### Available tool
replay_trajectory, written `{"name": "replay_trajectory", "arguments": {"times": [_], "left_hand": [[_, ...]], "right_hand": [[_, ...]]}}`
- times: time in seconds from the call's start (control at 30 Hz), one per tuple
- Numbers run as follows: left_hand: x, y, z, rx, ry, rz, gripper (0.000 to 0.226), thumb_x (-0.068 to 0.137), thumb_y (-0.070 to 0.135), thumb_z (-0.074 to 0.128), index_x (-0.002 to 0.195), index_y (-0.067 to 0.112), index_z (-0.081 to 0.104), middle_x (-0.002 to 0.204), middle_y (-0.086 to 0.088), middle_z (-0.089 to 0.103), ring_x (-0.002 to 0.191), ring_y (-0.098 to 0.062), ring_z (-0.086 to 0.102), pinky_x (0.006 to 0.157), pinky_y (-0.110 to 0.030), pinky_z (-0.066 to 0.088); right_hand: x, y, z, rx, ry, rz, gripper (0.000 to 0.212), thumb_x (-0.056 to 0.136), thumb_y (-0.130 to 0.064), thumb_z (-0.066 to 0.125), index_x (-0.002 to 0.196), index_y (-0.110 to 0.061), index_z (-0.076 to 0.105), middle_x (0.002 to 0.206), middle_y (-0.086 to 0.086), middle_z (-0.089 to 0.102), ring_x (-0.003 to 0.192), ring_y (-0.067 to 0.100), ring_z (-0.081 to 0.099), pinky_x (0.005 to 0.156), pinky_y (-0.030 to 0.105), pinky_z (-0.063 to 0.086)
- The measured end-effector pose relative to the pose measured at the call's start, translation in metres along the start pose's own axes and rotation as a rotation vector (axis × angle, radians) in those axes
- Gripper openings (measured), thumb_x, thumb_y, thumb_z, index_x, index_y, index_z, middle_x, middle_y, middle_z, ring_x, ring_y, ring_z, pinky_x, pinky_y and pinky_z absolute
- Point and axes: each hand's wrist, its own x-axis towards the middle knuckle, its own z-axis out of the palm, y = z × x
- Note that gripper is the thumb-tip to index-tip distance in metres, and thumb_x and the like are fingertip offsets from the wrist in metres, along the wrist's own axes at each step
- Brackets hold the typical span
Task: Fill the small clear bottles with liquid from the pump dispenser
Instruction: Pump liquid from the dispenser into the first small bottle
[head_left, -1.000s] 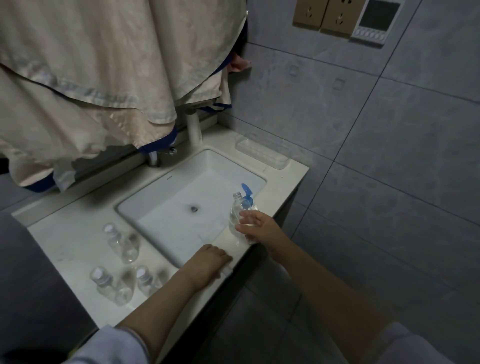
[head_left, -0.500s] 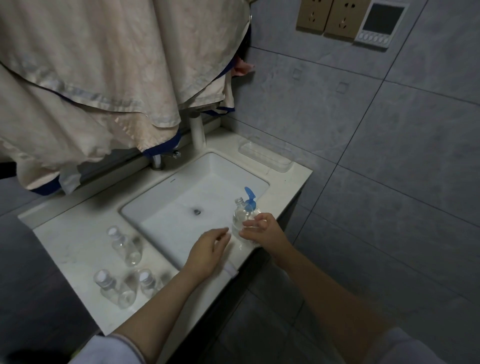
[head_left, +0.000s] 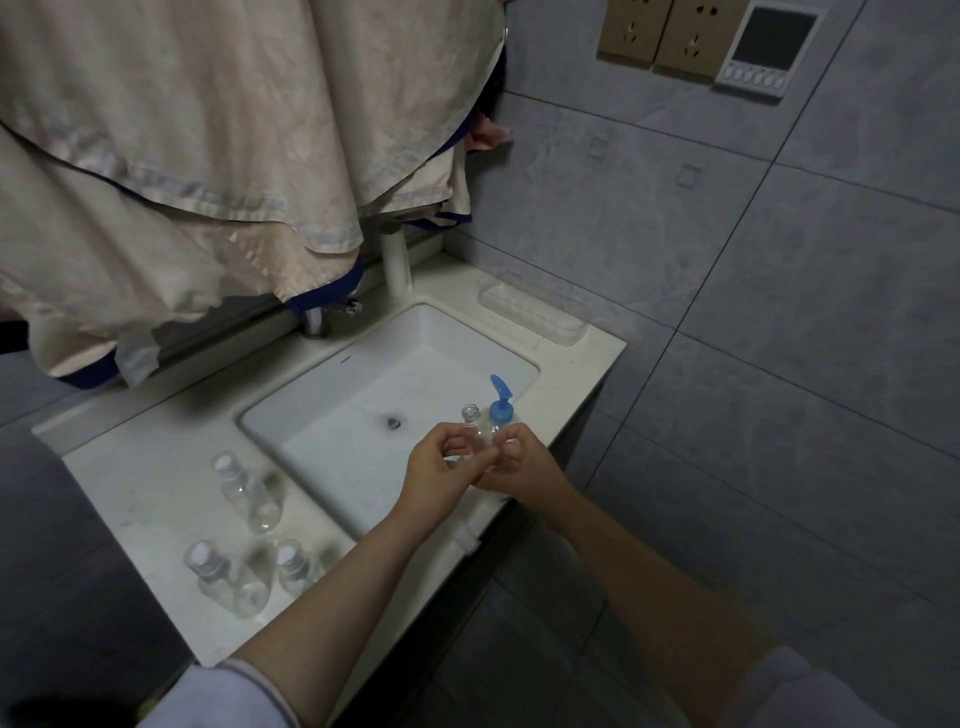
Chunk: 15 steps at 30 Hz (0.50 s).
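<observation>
I see both hands meeting at the sink's (head_left: 322, 415) front right corner. My left hand (head_left: 441, 475) has its fingers curled round a small uncapped bottle (head_left: 475, 423), holding it upright just beside the blue-topped pump dispenser (head_left: 501, 410). My right hand (head_left: 519, 465) is curled too, its fingertips against the left hand's (whether it grips the dispenser I cannot tell). Three capped bottles (head_left: 244, 491) lie on the counter (head_left: 140, 483), left of the basin.
</observation>
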Motion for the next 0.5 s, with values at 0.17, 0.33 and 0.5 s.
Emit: {"name": "replay_trajectory", "arguments": {"times": [0.17, 0.33, 0.5], "left_hand": [[0.004, 0.005, -0.002, -0.035, 0.137, 0.031, 0.03, 0.076, 0.017, 0.074, 0.1, 0.012, 0.058, 0.094, -0.001, 0.066, 0.082, -0.01, 0.062, 0.074, -0.02, 0.052], [0.009, 0.0, -0.005, -0.016, 0.187, -0.032, 0.03, 0.081, 0.011, 0.065, 0.109, 0.011, 0.053, 0.095, -0.003, 0.057, 0.077, -0.006, 0.053, 0.065, -0.008, 0.046], [0.014, -0.007, 0.006, 0.045, 0.102, -0.137, 0.023, 0.079, 0.019, 0.061, 0.098, 0.01, 0.051, 0.093, -0.009, 0.051, 0.076, -0.015, 0.049, 0.071, -0.025, 0.045]], "right_hand": [[0.004, -0.01, -0.015, -0.133, -0.061, 0.059, 0.051, 0.072, 0.005, 0.075, 0.114, -0.017, 0.053, 0.114, 0.003, 0.061, 0.105, 0.013, 0.059, 0.087, 0.024, 0.051], [0.017, -0.028, -0.041, -0.194, 0.178, 0.065, 0.017, 0.084, -0.005, 0.064, 0.095, -0.018, 0.061, 0.095, 0.005, 0.063, 0.085, 0.015, 0.06, 0.072, 0.02, 0.049], [0.042, -0.053, -0.041, -0.438, 0.271, -0.105, 0.016, 0.086, -0.021, 0.068, 0.098, -0.012, 0.065, 0.09, 0.001, 0.063, 0.079, 0.011, 0.059, 0.072, 0.017, 0.045]]}}
